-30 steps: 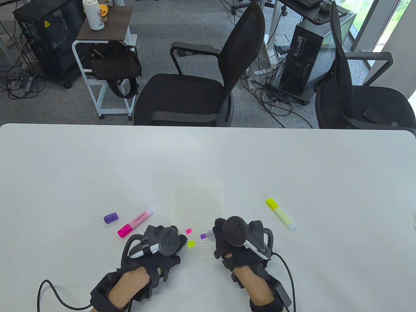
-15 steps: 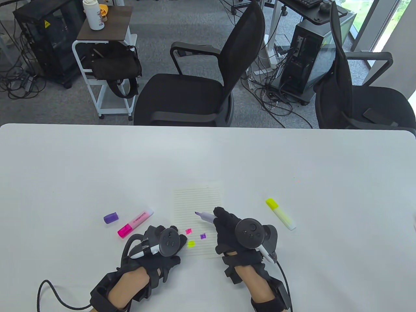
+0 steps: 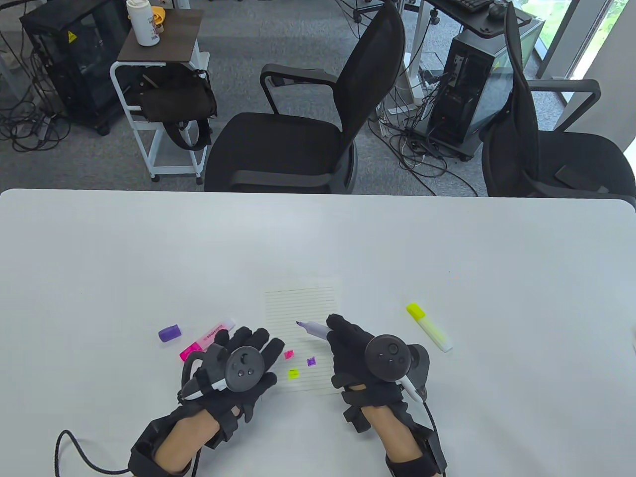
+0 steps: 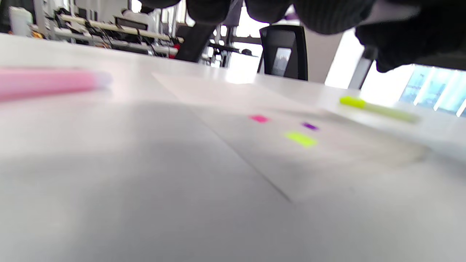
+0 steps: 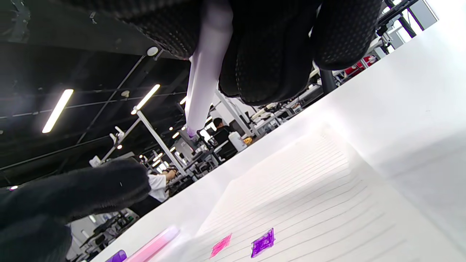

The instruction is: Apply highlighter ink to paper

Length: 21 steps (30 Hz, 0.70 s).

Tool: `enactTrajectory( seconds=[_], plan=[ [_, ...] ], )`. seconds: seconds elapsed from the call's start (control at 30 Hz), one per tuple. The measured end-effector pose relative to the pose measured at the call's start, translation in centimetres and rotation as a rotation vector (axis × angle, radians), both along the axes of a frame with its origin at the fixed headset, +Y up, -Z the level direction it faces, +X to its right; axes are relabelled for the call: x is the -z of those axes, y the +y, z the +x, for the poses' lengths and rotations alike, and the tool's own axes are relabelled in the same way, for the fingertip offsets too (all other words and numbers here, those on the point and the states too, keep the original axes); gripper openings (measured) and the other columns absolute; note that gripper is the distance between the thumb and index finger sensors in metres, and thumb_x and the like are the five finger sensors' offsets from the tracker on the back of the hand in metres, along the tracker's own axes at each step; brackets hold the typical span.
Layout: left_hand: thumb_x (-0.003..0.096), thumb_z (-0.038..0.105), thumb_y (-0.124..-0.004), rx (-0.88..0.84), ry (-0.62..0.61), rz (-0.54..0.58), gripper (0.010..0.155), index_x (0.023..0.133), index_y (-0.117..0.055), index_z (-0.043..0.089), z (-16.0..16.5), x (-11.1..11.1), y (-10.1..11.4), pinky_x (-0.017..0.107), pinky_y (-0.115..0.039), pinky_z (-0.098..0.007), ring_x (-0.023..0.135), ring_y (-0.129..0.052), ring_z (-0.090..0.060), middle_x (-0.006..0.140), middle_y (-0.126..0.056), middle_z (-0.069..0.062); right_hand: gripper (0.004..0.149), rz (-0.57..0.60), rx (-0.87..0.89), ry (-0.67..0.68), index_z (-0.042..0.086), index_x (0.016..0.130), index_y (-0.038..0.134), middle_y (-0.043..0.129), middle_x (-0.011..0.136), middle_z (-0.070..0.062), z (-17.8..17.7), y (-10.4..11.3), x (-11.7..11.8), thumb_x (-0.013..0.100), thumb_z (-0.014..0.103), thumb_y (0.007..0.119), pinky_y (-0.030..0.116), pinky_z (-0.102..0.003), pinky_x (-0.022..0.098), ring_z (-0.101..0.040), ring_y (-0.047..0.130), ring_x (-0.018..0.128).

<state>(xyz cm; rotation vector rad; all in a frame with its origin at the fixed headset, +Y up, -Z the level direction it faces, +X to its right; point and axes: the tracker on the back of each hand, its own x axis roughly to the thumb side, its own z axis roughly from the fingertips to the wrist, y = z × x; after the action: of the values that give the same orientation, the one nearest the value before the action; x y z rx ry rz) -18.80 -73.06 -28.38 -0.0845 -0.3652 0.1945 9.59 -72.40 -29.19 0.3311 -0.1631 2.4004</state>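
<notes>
Lined paper (image 3: 303, 318), three ink squares; right hand (image 3: 355, 357) grips tapered purple highlighter (image 3: 312, 329).

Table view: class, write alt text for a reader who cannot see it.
Right hand holds an uncapped purple highlighter lifted over lined paper bearing pink, purple and yellow marks. Left hand is beside the paper; pink highlighter, purple cap and yellow highlighter lie around.
</notes>
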Motion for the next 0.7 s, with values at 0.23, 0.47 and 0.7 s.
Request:
enactTrajectory(
  seconds=[0.23,0.47,0.7],
  plan=[
    [0.0464,0.052,-0.07,-0.103,0.361,0.023,0.073,0.109,-0.04,0.029,-8.2,2.4,1.3,0.072,-0.027,-0.071,0.108,-0.04,-0.04,0.116,-0.044,-0.005,0.041,0.002,-0.001,0.014,0.022,0.103,0.069,0.088,0.086,-0.01,-0.1,-0.1,0.0,0.064,0.035,0.073,0.071,-0.059,0.063,-0.033,0.094,0.06],
    [0.0448,0.044,-0.077,-0.118,0.504,-0.169,0.077,0.108,-0.04,0.023,-13.3,4.5,-1.4,0.073,-0.035,-0.068,0.106,-0.042,-0.041,0.115,-0.041,-0.007,0.041,0.003,0.003,0.023,0.023,0.102,0.069,0.088,0.086,-0.01,-0.2,-0.1,0.0,0.064,0.035,0.073,0.071,-0.059,0.063,-0.033,0.094,0.059],
    [0.0432,0.04,-0.082,-0.077,0.513,-0.256,0.076,0.107,-0.044,0.023,-14.1,5.3,-2.7,0.073,-0.037,-0.066,0.103,-0.047,-0.042,0.113,-0.045,-0.007,0.041,-0.008,-0.003,0.029,0.022,0.102,0.07,0.089,0.086,-0.01,-0.1,-0.1,0.1,0.064,0.035,0.073,0.071,-0.059,0.063,-0.033,0.094,0.059]
  ],
)
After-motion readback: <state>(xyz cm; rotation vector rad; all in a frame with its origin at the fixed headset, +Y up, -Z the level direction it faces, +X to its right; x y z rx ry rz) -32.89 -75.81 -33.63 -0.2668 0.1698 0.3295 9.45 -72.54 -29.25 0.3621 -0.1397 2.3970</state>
